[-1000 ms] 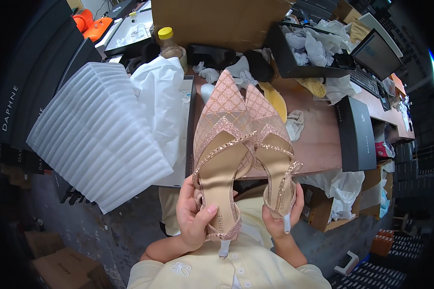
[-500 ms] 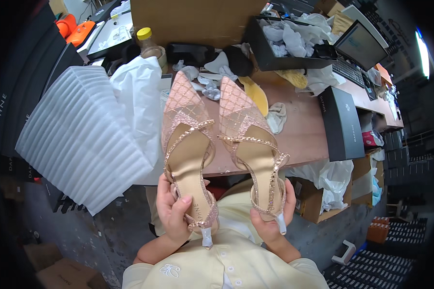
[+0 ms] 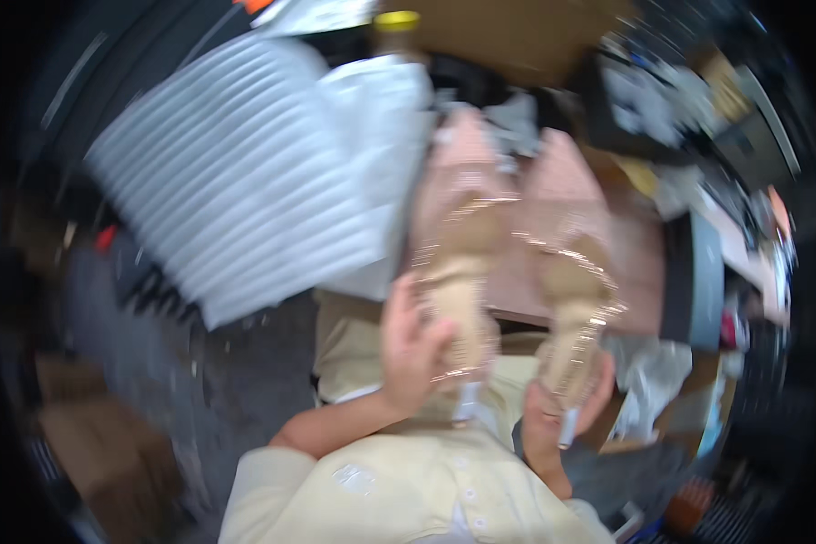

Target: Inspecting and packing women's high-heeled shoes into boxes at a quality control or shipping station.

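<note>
two light, stiff heels: left hand (image 3: 412, 349) grips one shoe (image 3: 458, 245), right hand (image 3: 553, 408) the other shoe (image 3: 567, 263), best held near the heel.

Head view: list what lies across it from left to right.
Stack of white ribbed sheets → left hand → left pink shoe → right pink shoe → dark box

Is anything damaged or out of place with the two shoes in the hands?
Nothing stands out. The left hand holds one pink pointed shoe and the right hand holds the other shoe, side by side, toes pointing away. The picture is too blurred to show fine damage.
</note>
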Motion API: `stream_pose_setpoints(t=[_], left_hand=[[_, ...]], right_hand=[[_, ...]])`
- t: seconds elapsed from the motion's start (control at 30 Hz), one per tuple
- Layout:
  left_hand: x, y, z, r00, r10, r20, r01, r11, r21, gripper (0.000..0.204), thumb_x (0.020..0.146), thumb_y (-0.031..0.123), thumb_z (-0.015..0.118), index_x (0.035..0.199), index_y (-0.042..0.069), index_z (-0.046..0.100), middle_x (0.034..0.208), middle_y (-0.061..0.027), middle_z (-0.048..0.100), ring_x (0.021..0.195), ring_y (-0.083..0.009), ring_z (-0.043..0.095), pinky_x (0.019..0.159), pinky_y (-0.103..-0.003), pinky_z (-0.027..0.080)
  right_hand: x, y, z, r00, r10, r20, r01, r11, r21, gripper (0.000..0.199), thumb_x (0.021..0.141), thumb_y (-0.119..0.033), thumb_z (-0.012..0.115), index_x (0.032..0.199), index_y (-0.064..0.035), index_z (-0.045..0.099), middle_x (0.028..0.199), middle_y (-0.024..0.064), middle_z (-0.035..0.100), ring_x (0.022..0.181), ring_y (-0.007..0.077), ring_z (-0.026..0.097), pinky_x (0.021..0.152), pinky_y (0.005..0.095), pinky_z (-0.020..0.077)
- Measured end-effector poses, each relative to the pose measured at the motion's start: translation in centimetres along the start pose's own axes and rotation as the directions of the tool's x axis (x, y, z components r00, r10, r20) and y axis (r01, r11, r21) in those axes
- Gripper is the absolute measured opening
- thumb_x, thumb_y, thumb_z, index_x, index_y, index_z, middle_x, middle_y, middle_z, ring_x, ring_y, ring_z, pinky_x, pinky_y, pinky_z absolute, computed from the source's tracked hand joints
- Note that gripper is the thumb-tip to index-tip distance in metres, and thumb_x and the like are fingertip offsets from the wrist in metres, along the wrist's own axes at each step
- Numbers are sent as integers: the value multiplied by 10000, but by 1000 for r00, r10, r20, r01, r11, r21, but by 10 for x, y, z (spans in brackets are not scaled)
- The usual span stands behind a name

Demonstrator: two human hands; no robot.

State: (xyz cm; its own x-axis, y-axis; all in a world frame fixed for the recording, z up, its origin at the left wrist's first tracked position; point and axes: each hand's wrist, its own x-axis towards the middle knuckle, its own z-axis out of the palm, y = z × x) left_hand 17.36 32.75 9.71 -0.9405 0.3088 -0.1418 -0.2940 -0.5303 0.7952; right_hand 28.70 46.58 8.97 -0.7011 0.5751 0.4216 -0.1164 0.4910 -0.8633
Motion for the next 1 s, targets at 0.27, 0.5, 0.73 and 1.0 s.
stream_pose_setpoints(t=[0.27, 0.5, 0.73, 1.0], left_hand=[[-10, -30, 13, 976, 211, 52, -201, 966, -160, 537, 872, 46, 524, 1329, -9, 248, 1199, -123, 476, 1078, -161, 501, 931, -288, 401], [-26, -6, 1, 975, 220, -8, -218, 957, -189, 461, 852, 40, 520, 1269, -26, 335, 1139, -121, 509, 989, -147, 541, 855, -274, 456], [-46, 28, 13, 980, 82, 180, -65, 993, -100, 687, 862, 30, 482, 1430, -21, 100, 1150, -153, 551, 911, -100, 560, 778, -223, 450], [-42, 30, 13, 959, -117, 258, 151, 982, -117, 647, 871, 29, 441, 1421, -36, 107, 1215, -209, 508, 1043, -191, 570, 864, -294, 485]], right_hand=[[2, -17, -5, 990, -137, 16, 133, 923, -361, 724, 728, -58, 638, 1349, 52, 282, 1325, 166, 377, 1199, 279, 423, 1002, 388, 354], [-8, -18, -6, 963, -270, -20, 225, 842, -490, 711, 667, 5, 591, 1322, 49, 317, 1265, 187, 421, 1165, 294, 453, 1004, 392, 356], [-26, -18, -28, 995, -31, -94, 27, 998, -50, 910, 665, -53, 636, 1394, 13, 94, 1324, 185, 316, 1215, 274, 389, 1014, 372, 343], [-19, -22, -17, 988, 122, -92, -116, 991, 67, 818, 699, -51, 589, 1396, 12, 166, 1337, 154, 340, 1220, 254, 379, 1028, 370, 313]])
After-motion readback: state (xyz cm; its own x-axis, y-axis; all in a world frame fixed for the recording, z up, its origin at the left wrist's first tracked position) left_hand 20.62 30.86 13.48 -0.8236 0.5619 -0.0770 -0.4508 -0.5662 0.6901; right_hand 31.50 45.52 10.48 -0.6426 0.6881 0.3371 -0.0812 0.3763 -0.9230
